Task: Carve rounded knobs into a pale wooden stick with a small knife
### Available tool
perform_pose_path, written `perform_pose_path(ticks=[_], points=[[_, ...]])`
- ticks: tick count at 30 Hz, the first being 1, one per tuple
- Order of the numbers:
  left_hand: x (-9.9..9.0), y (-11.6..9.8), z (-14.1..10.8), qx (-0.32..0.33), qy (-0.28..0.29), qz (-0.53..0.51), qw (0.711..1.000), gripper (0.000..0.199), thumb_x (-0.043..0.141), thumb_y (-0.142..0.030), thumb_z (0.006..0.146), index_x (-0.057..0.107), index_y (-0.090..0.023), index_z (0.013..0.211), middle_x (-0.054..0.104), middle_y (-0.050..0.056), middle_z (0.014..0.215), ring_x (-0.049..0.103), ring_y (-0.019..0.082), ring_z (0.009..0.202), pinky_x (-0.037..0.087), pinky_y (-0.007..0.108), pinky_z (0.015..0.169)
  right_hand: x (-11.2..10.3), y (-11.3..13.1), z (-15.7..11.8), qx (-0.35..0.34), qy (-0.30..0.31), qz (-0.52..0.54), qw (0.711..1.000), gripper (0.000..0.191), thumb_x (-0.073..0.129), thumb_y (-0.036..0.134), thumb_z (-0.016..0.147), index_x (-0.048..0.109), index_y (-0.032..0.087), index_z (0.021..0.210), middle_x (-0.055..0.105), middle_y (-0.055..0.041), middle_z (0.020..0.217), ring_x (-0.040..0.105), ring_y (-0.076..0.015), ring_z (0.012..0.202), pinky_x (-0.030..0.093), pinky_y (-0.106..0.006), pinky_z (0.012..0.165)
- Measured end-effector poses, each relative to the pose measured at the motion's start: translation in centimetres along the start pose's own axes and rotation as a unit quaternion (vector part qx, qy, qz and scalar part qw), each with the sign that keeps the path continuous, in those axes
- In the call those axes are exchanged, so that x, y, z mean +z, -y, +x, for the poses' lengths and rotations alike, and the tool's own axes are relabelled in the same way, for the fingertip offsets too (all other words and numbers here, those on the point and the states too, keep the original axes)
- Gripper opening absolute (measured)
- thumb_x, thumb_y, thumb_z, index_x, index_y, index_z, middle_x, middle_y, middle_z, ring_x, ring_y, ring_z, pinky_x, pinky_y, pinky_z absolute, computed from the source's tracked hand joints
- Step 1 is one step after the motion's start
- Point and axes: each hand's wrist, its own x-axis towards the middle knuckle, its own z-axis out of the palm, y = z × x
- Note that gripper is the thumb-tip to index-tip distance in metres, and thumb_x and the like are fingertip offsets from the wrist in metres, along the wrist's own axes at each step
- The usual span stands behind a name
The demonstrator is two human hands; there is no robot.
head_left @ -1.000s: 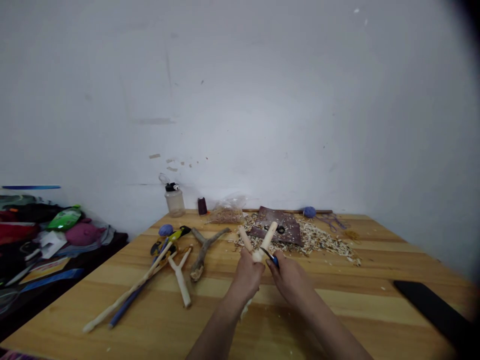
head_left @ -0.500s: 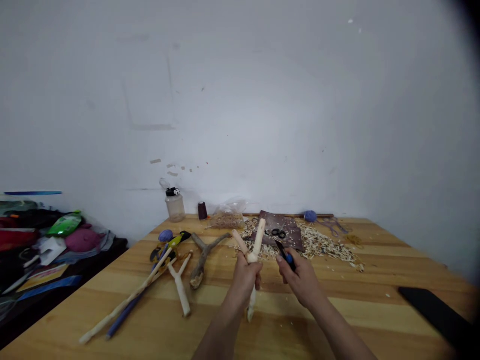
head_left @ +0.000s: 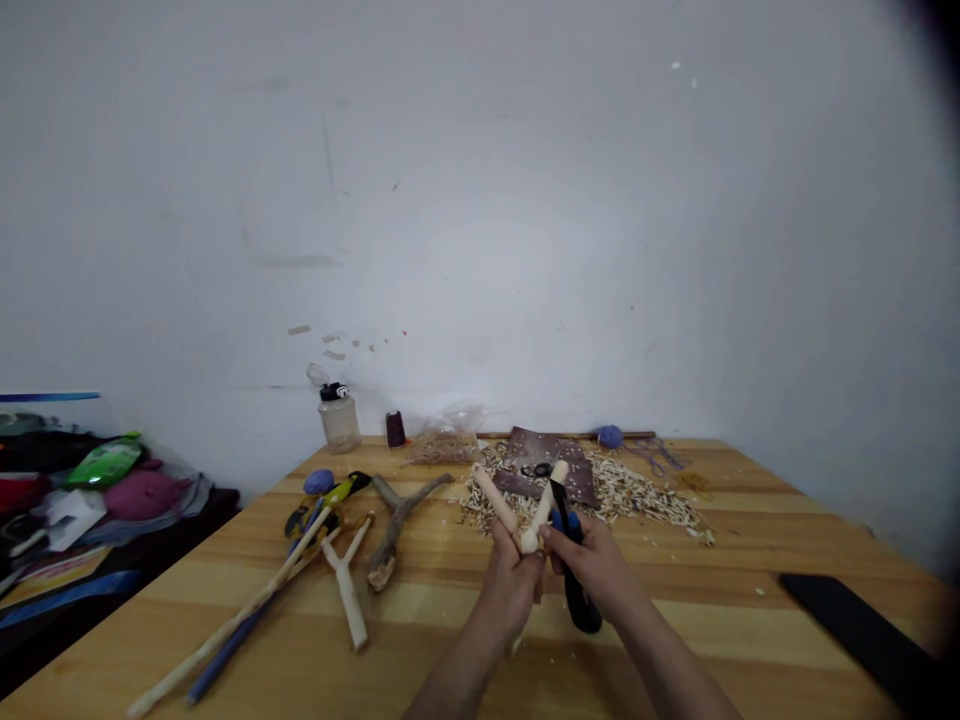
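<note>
A peeled, Y-shaped forked stick stands with both prongs pointing up and away. My left hand is wrapped round it just below the fork. In my right hand is a black and blue knife, its dark upper end lying against the right prong. The thumb of my right hand is close to the knot at the fork. Beyond the hands, wood shavings are scattered around and over a dark brown sheet, with black rings on it.
To the left lie a peeled fork, a bark-covered fork, long sticks and a purple yarn ball. A bottle, spool and plastic bag stand near the wall. A black flat object is at right.
The forked stick has turned, its prongs now leaning further right. My right hand has brought the knife against the right prong; more of its handle shows. The view has shifted slightly right.
</note>
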Motion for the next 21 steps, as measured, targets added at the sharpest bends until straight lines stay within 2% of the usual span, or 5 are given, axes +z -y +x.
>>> perform_pose_path(ticks=[3,8,11,16,21], points=[[-0.3,-0.3,0.2,0.029,-0.001,0.025,0.999,0.031,0.051,-0.024,0.069,0.032,-0.022,0.094,0.045,-0.009,0.059,0.036,0.006,0.036,0.028,0.019,0.036,-0.4,0.5,-0.2,0.001,0.056,0.040,0.998,0.031,0.062,0.041,0.063,0.058,0.017,0.082,0.048,0.0066,0.048,0.042,-0.0092,0.041,0.034,-0.021,0.041],[-0.7,-1.3,-0.3,0.101,-0.110,0.128,0.980,0.039,0.060,-0.025,0.068,0.037,-0.021,0.099,0.056,0.001,0.073,0.056,0.015,0.061,0.039,0.023,0.054,0.4,0.5,-0.3,0.016,-0.004,0.065,0.998,0.043,0.061,0.051,0.065,0.058,0.015,0.089,0.042,0.0084,0.044,0.038,-0.0085,0.038,0.031,-0.022,0.039],[-0.4,-1.7,-0.8,0.122,-0.127,0.137,0.975,0.038,0.064,-0.028,0.067,0.041,-0.021,0.096,0.058,0.003,0.075,0.058,0.018,0.069,0.040,0.024,0.058,0.7,0.0,-0.1,0.010,-0.035,0.051,0.998,0.041,0.062,0.053,0.064,0.058,0.016,0.081,0.041,0.0081,0.042,0.037,-0.0085,0.037,0.030,-0.022,0.038],[-0.2,-1.6,-0.4,0.049,-0.027,0.011,0.998,0.038,0.060,-0.047,0.070,0.038,-0.023,0.088,0.048,-0.008,0.053,0.041,0.009,0.033,0.031,0.021,0.035,0.3,-0.2,0.1,-0.003,-0.070,0.081,0.994,0.038,0.064,0.051,0.065,0.057,0.017,0.080,0.040,0.0088,0.043,0.036,-0.0082,0.039,0.031,-0.021,0.040],[-1.1,-1.9,0.3,-0.069,-0.016,-0.198,0.978,0.038,0.048,-0.055,0.077,0.046,-0.017,0.075,0.053,-0.002,0.054,0.047,0.009,0.037,0.031,0.018,0.034,0.2,-0.3,0.1,0.006,-0.071,0.111,0.991,0.043,0.063,0.053,0.067,0.055,0.016,0.089,0.042,0.0087,0.045,0.039,-0.0080,0.040,0.030,-0.020,0.040]])
